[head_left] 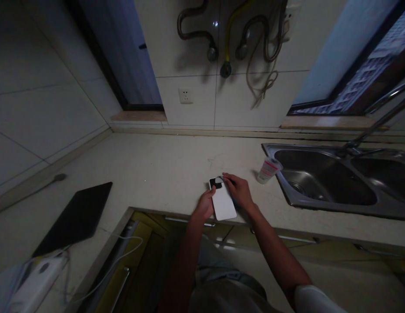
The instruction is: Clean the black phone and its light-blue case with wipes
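Note:
A white, flat, phone-sized slab (224, 205) with rounded corners is at the counter's front edge, tilted slightly. A black patch (215, 183) covers part of its far end. My left hand (206, 204) grips its left side, thumb on top near the black patch. My right hand (239, 190) is closed at the slab's upper right corner, its fingertips pinched by a thin dark curved strip (219, 177). Whether that strip is a cord or part of the slab is too small to tell. The slab's underside is hidden.
A plastic cup (268, 170) with red print leans by the rim of the double steel sink (292, 203). On the left lie a black flat panel (80, 213) and a white device (42, 278) with a white cable (137, 238). A wall socket (185, 96) and pipes (228, 43) are behind.

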`<state>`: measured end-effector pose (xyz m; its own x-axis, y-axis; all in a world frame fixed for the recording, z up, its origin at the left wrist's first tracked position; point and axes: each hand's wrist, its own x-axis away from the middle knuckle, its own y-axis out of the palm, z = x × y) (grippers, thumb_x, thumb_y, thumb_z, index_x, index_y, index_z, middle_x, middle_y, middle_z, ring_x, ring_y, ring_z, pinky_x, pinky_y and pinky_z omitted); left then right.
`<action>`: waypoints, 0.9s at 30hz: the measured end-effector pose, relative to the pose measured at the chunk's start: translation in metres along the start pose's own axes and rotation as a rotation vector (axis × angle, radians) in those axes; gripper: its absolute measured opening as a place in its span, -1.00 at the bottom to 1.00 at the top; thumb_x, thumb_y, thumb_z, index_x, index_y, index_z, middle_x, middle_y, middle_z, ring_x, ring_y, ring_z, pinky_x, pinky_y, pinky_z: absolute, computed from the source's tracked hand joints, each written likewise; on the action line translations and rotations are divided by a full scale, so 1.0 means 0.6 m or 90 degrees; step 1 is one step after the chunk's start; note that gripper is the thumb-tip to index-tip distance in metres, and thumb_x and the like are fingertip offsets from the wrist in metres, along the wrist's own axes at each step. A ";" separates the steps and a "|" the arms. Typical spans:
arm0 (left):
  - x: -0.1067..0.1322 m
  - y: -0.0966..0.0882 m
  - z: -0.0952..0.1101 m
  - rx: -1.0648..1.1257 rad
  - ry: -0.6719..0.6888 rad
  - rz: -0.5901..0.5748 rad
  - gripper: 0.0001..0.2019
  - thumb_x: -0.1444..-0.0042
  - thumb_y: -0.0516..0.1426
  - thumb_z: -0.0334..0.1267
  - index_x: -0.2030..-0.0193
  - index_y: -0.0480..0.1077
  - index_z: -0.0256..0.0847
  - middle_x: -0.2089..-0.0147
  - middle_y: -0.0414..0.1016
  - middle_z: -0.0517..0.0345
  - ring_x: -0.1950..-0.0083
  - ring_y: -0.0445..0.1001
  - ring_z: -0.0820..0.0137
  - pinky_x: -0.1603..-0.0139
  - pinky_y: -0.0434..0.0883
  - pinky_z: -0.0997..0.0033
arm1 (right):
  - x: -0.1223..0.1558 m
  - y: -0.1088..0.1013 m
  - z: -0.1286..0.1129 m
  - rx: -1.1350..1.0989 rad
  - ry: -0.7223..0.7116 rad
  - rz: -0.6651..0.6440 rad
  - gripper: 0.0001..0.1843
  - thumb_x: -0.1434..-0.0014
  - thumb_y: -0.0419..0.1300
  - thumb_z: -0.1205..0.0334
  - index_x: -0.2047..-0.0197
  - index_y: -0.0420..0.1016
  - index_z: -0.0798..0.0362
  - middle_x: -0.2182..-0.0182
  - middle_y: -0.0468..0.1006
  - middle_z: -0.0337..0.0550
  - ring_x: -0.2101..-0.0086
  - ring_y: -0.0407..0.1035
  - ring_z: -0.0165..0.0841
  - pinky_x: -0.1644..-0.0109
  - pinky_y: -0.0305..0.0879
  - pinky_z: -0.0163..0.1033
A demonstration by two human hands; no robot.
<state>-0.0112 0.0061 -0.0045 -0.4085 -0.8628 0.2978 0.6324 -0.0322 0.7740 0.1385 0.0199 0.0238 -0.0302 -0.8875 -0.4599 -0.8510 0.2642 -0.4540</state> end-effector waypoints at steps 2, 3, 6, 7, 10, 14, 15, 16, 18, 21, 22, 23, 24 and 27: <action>0.000 -0.002 -0.001 -0.013 0.002 -0.004 -0.68 -0.06 0.29 -0.19 0.12 0.47 -0.38 0.14 0.62 -0.22 -0.03 0.56 0.02 -0.13 0.41 0.03 | -0.016 0.010 -0.006 0.006 -0.004 -0.006 -0.70 -0.29 0.12 0.11 0.05 0.62 -0.02 0.05 0.66 -0.06 0.06 0.56 -0.17 -0.09 0.44 0.00; 0.000 -0.003 -0.002 -0.017 0.000 -0.005 -0.68 -0.05 0.31 -0.19 0.13 0.47 -0.38 0.16 0.62 -0.21 -0.02 0.56 0.02 -0.12 0.41 0.03 | -0.023 0.015 -0.009 0.016 -0.011 -0.017 -0.71 -0.29 0.11 0.13 0.06 0.62 -0.02 0.06 0.66 -0.06 0.06 0.55 -0.18 -0.09 0.43 -0.02; -0.003 -0.006 -0.006 -0.017 -0.004 -0.005 -0.68 -0.02 0.33 -0.21 0.14 0.46 -0.37 0.19 0.62 -0.18 0.02 0.58 0.02 -0.09 0.42 0.02 | -0.041 0.026 -0.026 0.084 -0.038 -0.103 -0.73 -0.32 0.07 0.18 0.10 0.61 -0.03 0.15 0.69 -0.09 0.15 0.57 -0.22 0.01 0.43 -0.11; -0.003 -0.007 -0.007 -0.014 -0.002 -0.002 -0.68 -0.02 0.33 -0.21 0.15 0.45 -0.36 0.20 0.62 -0.17 0.03 0.58 0.02 -0.08 0.42 0.02 | -0.045 0.029 -0.032 0.116 -0.046 -0.139 -0.73 -0.32 0.07 0.20 0.12 0.61 -0.03 0.20 0.69 -0.10 0.20 0.57 -0.23 0.06 0.43 -0.14; -0.002 -0.005 -0.008 -0.011 0.014 0.008 -0.71 -0.02 0.33 -0.21 0.18 0.45 -0.34 0.23 0.62 -0.14 0.05 0.59 0.04 -0.06 0.44 0.02 | -0.054 0.033 -0.047 0.186 -0.066 -0.210 -0.75 -0.33 0.07 0.21 0.15 0.59 -0.01 0.28 0.68 -0.09 0.28 0.55 -0.24 0.16 0.39 -0.21; 0.001 -0.002 -0.006 -0.025 0.026 0.019 -0.70 0.01 0.35 -0.18 0.22 0.44 -0.31 0.26 0.62 -0.09 0.09 0.60 0.08 -0.02 0.46 0.08 | -0.057 0.030 -0.042 0.150 -0.068 -0.215 -0.75 -0.32 0.07 0.20 0.17 0.59 -0.01 0.29 0.67 -0.12 0.28 0.53 -0.28 0.17 0.35 -0.25; 0.001 -0.001 -0.006 -0.033 0.027 0.026 -0.69 0.02 0.35 -0.16 0.22 0.44 -0.31 0.28 0.62 -0.09 0.10 0.60 0.08 -0.01 0.46 0.10 | -0.057 0.028 -0.036 0.123 -0.058 -0.203 -0.75 -0.32 0.07 0.20 0.18 0.59 0.00 0.29 0.67 -0.13 0.28 0.53 -0.29 0.16 0.35 -0.25; 0.002 -0.001 -0.006 -0.043 0.026 0.034 -0.67 0.03 0.36 -0.13 0.23 0.44 -0.32 0.29 0.62 -0.09 0.10 0.60 0.08 0.01 0.47 0.12 | -0.055 0.026 -0.030 0.093 -0.043 -0.187 -0.75 -0.31 0.07 0.19 0.19 0.59 0.01 0.29 0.67 -0.13 0.28 0.52 -0.30 0.16 0.36 -0.25; 0.003 0.000 -0.004 -0.066 0.030 0.058 -0.61 0.06 0.38 -0.07 0.23 0.44 -0.32 0.33 0.61 -0.09 0.13 0.61 0.07 0.06 0.48 0.15 | -0.050 0.020 -0.017 0.032 -0.004 -0.148 -0.74 -0.28 0.09 0.16 0.22 0.61 0.03 0.31 0.67 -0.14 0.30 0.52 -0.30 0.18 0.37 -0.24; 0.006 0.003 -0.001 -0.093 0.044 0.076 -0.51 0.13 0.40 -0.01 0.17 0.45 -0.31 0.37 0.60 -0.06 0.18 0.61 0.07 0.15 0.49 0.19 | -0.038 0.012 -0.006 -0.053 0.071 -0.098 -0.71 -0.24 0.14 0.07 0.24 0.62 0.06 0.36 0.67 -0.14 0.39 0.51 -0.30 0.28 0.40 -0.24; 0.008 0.005 0.000 -0.096 0.048 0.074 -0.48 0.15 0.41 -0.01 0.13 0.45 -0.30 0.37 0.61 -0.05 0.19 0.62 0.07 0.16 0.49 0.19 | -0.033 0.010 -0.006 -0.077 0.091 -0.082 -0.70 -0.22 0.16 0.05 0.24 0.63 0.06 0.36 0.67 -0.13 0.40 0.51 -0.29 0.29 0.41 -0.23; 0.009 0.007 0.001 -0.096 0.053 0.067 -0.45 0.16 0.42 -0.01 0.09 0.44 -0.29 0.36 0.61 -0.04 0.19 0.62 0.07 0.16 0.49 0.19 | -0.028 0.009 -0.006 -0.099 0.105 -0.065 -0.70 -0.21 0.17 0.04 0.23 0.64 0.07 0.35 0.68 -0.11 0.39 0.53 -0.28 0.28 0.44 -0.21; 0.010 0.009 0.002 -0.095 0.060 0.061 -0.43 0.18 0.42 -0.02 0.06 0.43 -0.27 0.34 0.61 -0.03 0.18 0.61 0.08 0.15 0.48 0.19 | -0.022 0.009 -0.008 -0.118 0.113 -0.046 -0.69 -0.20 0.19 0.04 0.22 0.64 0.07 0.31 0.69 -0.08 0.35 0.55 -0.25 0.23 0.46 -0.18; 0.011 0.013 0.001 -0.092 0.111 0.081 -0.37 0.24 0.45 -0.06 0.02 0.41 -0.23 0.32 0.61 0.03 0.17 0.61 0.10 0.12 0.48 0.22 | -0.004 0.016 -0.020 -0.153 0.112 0.019 -0.71 -0.17 0.22 0.07 0.16 0.65 0.05 0.15 0.69 -0.02 0.14 0.56 -0.17 -0.01 0.46 -0.04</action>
<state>-0.0092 0.0003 0.0038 -0.2080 -0.9380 0.2771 0.7638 0.0212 0.6451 0.1242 0.0201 0.0302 -0.1300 -0.9379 -0.3217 -0.9475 0.2131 -0.2385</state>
